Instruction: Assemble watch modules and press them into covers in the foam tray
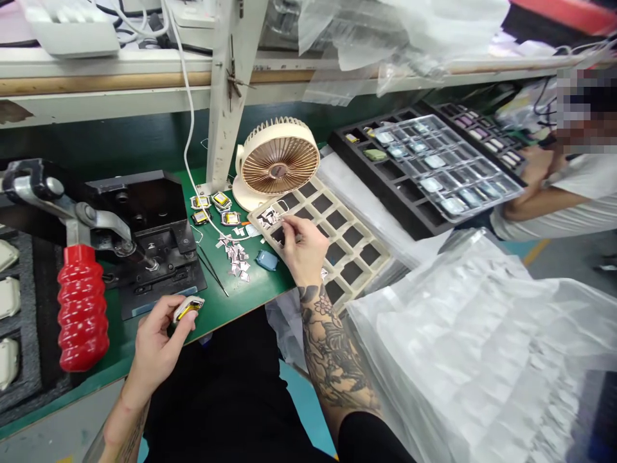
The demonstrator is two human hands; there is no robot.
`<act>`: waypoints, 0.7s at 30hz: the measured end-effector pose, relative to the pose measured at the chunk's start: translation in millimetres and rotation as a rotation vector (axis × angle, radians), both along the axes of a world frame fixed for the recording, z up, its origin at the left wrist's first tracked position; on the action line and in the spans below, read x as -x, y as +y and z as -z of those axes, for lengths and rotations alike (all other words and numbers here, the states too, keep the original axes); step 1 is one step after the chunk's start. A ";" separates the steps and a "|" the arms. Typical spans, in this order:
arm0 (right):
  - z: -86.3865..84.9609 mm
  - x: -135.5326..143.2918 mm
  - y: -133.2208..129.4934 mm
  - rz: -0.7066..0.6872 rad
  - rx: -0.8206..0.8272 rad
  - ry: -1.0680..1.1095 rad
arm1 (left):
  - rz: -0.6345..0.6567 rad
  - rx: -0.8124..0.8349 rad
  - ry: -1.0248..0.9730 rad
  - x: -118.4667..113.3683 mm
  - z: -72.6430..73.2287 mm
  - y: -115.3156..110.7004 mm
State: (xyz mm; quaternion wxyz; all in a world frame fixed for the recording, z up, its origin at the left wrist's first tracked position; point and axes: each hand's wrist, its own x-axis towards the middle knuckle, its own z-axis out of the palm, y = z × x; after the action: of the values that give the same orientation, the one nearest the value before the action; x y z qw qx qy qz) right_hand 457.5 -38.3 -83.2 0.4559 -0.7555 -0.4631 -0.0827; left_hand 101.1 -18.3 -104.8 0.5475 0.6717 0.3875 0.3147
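My left hand (157,339) grips a small white electronic device housing (188,308) with a yellow part inside, at the table's front edge. My right hand (304,247) is over the left side of a beige compartment tray (369,273), thumb and fingers pinched together. What they hold, if anything, is too small to make out. Small silvery pieces (270,217) lie in the tray compartment just beyond those fingertips. Left of the tray are more loose pieces (237,258), a blue housing (267,260) and black tweezers (213,271). Several similar open housings with yellow parts (231,218) sit near the fan.
A hand press with a red handle (83,308) stands at the left, beside a foam tray (36,379). A beige fan (279,164) stands behind the compartment tray. Plastic sheeting (482,334) covers the right side. Beyond are a black tray (419,222) and a co-worker's arm (530,186).
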 end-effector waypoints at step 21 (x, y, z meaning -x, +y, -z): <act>-32.1 -42.7 -18.5 -0.605 0.620 0.016 | 0.016 -0.117 0.138 -2.1 -4.3 -0.9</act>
State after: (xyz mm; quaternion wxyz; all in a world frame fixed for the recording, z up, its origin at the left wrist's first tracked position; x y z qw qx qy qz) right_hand 500.2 -56.8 -51.1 0.2145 -0.6877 -0.6631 0.2034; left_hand 103.2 -19.2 -100.5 0.4820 0.7256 0.3998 0.2852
